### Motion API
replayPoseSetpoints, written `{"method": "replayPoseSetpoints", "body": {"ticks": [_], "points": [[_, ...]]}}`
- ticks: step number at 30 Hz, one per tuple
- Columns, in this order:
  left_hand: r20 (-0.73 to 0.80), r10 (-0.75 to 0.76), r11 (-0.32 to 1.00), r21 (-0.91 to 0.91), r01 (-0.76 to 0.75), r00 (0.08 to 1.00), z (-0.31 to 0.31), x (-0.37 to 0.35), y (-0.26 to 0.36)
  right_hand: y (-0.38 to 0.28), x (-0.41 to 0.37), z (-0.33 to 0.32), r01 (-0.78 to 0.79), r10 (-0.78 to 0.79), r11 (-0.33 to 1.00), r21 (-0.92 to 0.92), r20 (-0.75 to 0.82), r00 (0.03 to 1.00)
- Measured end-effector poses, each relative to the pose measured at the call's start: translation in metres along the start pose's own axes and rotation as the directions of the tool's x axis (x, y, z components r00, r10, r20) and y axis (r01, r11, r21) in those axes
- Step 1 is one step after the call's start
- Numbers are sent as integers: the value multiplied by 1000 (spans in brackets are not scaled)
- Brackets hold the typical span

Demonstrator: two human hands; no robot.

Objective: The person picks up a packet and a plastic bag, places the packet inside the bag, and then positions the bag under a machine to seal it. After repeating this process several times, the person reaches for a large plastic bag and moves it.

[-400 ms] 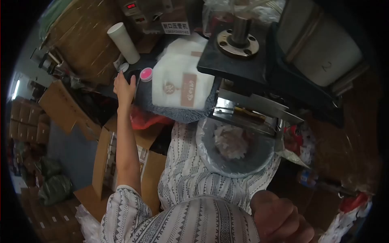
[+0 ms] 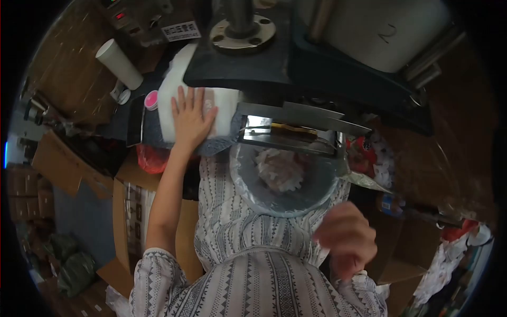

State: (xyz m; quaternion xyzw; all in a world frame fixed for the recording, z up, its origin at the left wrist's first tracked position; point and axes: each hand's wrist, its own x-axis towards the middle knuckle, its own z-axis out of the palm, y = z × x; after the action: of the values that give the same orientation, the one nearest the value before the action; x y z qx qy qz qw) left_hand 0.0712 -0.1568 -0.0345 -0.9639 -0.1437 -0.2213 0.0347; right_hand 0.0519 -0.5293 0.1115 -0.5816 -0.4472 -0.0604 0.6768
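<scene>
My left hand (image 2: 192, 122) lies flat with spread fingers on a white soft stack (image 2: 170, 108) with a brown printed panel. Under that stack is a grey-blue towel (image 2: 158, 136) at the table's front edge. My right hand (image 2: 348, 238), somewhat blurred, is raised over the right side of my lap with its fingers curled in. Whatever it may hold is hidden. A dark phone (image 2: 135, 120) lies left of the towel, and a small pink-topped round jar (image 2: 151, 100) sits beside the stack.
A black metal press (image 2: 237, 71) with a steel guard (image 2: 296, 115) stands ahead on the right. Below it, a lined bucket (image 2: 311, 203) holds whitish scraps. A white cylinder (image 2: 119, 64) leans at the back left. An open cardboard box (image 2: 122, 222) stands left of my lap.
My left hand has moved right, from the phone onto the white stack, and flattened there. My right hand has risen slightly. The view has shifted to the right.
</scene>
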Motion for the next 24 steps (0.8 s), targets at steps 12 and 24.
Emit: {"method": "replayPoseSetpoints", "body": {"ticks": [12,24], "points": [[27,18,997,-81,-16,999,-31,-83,42,106,-26,-123,-440,699,44,-897,-287,655],[27,-48,984,-169,51,999,-53,-101,46,110,-25,-123,-200,650,-255,-946,-320,689]]}}
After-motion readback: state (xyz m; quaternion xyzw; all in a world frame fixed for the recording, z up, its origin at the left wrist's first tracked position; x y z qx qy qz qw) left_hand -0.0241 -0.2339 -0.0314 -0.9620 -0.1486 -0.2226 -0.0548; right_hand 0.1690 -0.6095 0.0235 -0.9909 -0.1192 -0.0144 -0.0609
